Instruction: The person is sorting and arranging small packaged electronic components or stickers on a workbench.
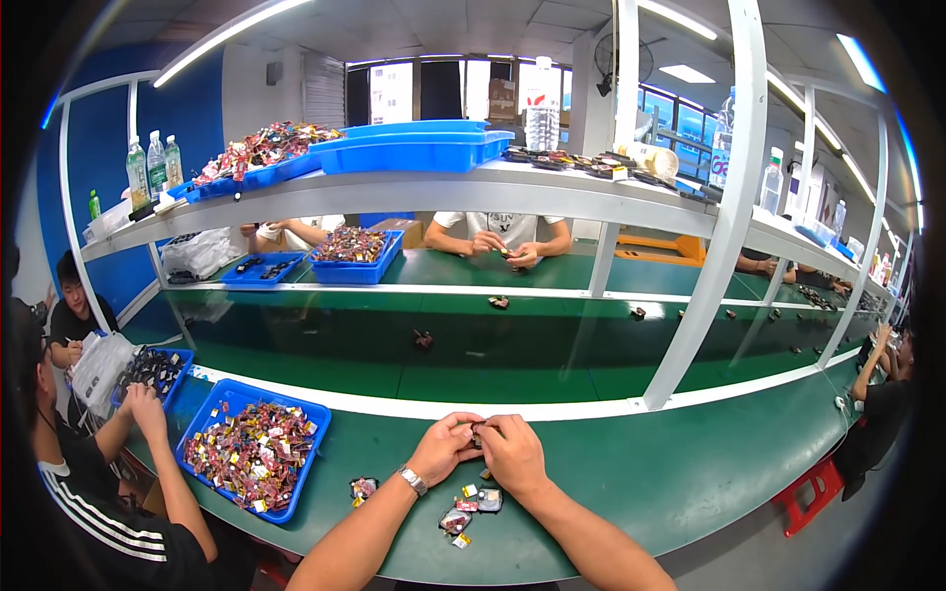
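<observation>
Above the green bench (611,483), my left hand (443,449) and my right hand (513,455) meet. Their fingers are closed round a small dark electronic part (478,434), mostly covered by the fingertips. Just below my right hand lies a loose group of small electronic assemblies (455,520), dark pieces with red boards and yellow-and-silver bits. Another small assembly (364,490) rests left of my left forearm. Farther left stands a blue tray (322,419) heaped with red circuit boards (254,458) carrying yellow-and-white parts.
Beyond a white rail, a dark green conveyor belt (512,350) carries scattered parts. White posts (705,256) hold a shelf with blue trays (414,153) and bottles. Co-workers sit at left, opposite and right. A red stool (814,495) stands at right.
</observation>
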The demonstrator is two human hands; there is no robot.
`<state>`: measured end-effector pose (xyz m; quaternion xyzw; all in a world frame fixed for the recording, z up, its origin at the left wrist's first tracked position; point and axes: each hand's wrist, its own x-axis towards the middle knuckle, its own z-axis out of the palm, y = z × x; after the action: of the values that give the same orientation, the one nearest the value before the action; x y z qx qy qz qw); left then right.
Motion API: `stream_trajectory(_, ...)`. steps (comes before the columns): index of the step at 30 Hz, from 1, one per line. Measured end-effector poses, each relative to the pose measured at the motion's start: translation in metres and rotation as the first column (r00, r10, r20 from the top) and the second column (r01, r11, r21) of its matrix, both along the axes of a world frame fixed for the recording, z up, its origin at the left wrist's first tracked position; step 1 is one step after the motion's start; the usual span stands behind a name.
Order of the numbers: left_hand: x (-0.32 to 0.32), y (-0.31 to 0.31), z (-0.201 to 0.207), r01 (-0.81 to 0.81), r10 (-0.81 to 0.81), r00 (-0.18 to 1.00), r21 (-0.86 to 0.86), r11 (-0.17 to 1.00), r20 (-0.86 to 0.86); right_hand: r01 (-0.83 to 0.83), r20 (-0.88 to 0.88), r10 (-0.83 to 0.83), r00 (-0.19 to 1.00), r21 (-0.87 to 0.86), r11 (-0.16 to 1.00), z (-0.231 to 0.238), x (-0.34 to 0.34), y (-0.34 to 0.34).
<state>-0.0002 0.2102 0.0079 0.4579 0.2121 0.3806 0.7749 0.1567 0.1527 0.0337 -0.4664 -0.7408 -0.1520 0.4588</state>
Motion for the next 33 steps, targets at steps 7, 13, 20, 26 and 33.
stream_trajectory(7, -0.004, 0.000, 0.000, -0.041, 0.041, 0.999, 0.024, 0.999, 0.007, -0.048, -0.036, 0.046, 0.998, -0.048, 0.998, 0.011, -0.004, -0.003)
stream_trajectory(13, 0.003, -0.003, 0.000, -0.105, 0.104, 0.992, 0.000, 0.995, 0.071, -0.113, -0.133, 0.093, 0.987, -0.148, 0.982, -0.010, 0.004, 0.015)
stream_trajectory(20, 0.011, 0.008, -0.015, -0.484, 0.612, 0.777, 0.483, 0.729, -0.146, 0.108, -0.123, -0.168, 0.978, -0.393, 0.913, -0.038, 0.075, 0.119)
stream_trajectory(26, 0.011, 0.001, -0.004, -0.535, 0.733, 0.658, 0.575, 0.618, -0.176, 0.100, 0.034, -0.095, 0.995, -0.220, 0.970, -0.002, 0.037, 0.139)
stream_trajectory(33, 0.010, -0.001, -0.003, -0.534, 0.761, 0.625, 0.614, 0.581, -0.176, 0.132, -0.070, -0.199, 0.978, -0.532, 0.837, -0.027, -0.023, 0.250)
